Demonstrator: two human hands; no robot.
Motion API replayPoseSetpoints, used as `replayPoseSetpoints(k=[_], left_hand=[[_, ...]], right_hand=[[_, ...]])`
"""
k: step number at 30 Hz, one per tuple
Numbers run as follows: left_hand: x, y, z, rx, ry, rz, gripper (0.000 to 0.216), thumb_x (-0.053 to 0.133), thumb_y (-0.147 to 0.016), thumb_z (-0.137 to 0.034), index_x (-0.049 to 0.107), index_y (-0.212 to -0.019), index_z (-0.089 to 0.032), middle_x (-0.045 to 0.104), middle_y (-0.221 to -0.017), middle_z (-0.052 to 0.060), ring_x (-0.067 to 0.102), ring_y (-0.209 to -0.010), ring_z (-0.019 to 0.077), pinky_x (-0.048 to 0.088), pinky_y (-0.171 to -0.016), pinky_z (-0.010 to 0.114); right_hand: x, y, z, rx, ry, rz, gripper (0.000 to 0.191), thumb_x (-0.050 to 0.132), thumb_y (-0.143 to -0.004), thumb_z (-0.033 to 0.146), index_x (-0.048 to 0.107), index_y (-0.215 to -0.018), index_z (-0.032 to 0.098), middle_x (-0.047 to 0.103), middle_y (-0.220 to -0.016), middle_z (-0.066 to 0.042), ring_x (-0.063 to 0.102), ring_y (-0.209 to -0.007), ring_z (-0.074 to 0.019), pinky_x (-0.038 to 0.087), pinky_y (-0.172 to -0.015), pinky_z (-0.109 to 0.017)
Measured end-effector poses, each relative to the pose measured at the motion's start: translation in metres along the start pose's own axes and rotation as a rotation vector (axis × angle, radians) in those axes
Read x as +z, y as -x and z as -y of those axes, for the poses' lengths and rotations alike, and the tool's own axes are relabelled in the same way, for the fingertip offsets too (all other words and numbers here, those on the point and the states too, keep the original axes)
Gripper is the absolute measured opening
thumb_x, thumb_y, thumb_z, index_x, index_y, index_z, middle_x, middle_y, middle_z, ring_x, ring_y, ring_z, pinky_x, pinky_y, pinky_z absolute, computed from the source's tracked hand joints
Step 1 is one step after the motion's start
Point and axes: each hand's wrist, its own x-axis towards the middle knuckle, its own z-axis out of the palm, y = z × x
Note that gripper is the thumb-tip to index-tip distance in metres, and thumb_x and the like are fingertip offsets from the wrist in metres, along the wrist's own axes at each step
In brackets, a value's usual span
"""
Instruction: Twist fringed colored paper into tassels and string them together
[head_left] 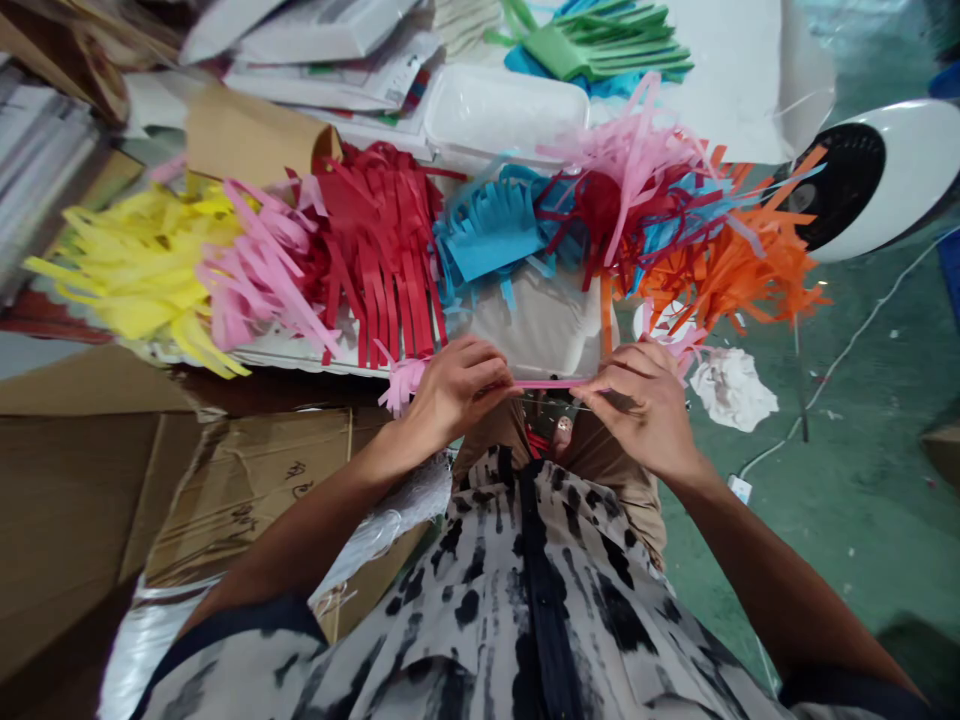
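Observation:
A pink tissue paper tassel (551, 384) is stretched level between my two hands, its middle drawn into a thin strand. My left hand (465, 388) pinches one side of the strand, and a fringed pink end pokes out beyond it. On the other side my right hand (637, 395) pinches the strand between thumb and fingers, with more pink fringe showing past the knuckles. Just beyond the hands lie red fringed paper (382, 250), blue fringed paper (491, 235) and orange fringed paper (739, 265) on the table.
Yellow fringe (150, 260) lies at the table's left and green fringe (600, 42) at the back. A white plastic tray (506, 105) sits behind the blue paper. Cardboard boxes (247, 490) stand at left. A white cable (847, 350) and crumpled white paper (733, 388) are at right.

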Motion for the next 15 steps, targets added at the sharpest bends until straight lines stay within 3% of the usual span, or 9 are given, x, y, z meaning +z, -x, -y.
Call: replayPoseSetpoints(k=[7, 15], left_hand=[[-0.003, -0.001, 0.0, 0.006, -0.072, 0.01, 0.016, 0.07, -0.1, -0.036, 0.069, -0.092, -0.023, 0.07, -0.094, 0.004, 0.058, -0.094, 0.0217, 0.045, -0.081, 0.037], [-0.004, -0.002, -0.004, -0.076, -0.06, 0.052, 0.015, 0.067, -0.1, -0.027, 0.063, -0.087, -0.022, 0.069, -0.094, 0.003, 0.058, -0.095, 0.0227, 0.044, -0.087, 0.041]], right_hand=[[-0.012, -0.012, 0.004, 0.06, -0.027, 0.129, 0.026, 0.063, -0.103, 0.043, 0.073, -0.085, 0.026, 0.071, -0.083, -0.001, 0.058, -0.088, -0.0224, 0.038, -0.091, -0.043], [-0.006, -0.012, 0.008, 0.09, 0.055, 0.142, 0.017, 0.063, -0.1, 0.032, 0.066, -0.084, 0.025, 0.07, -0.087, -0.003, 0.059, -0.096, -0.0257, 0.036, -0.095, -0.045]])
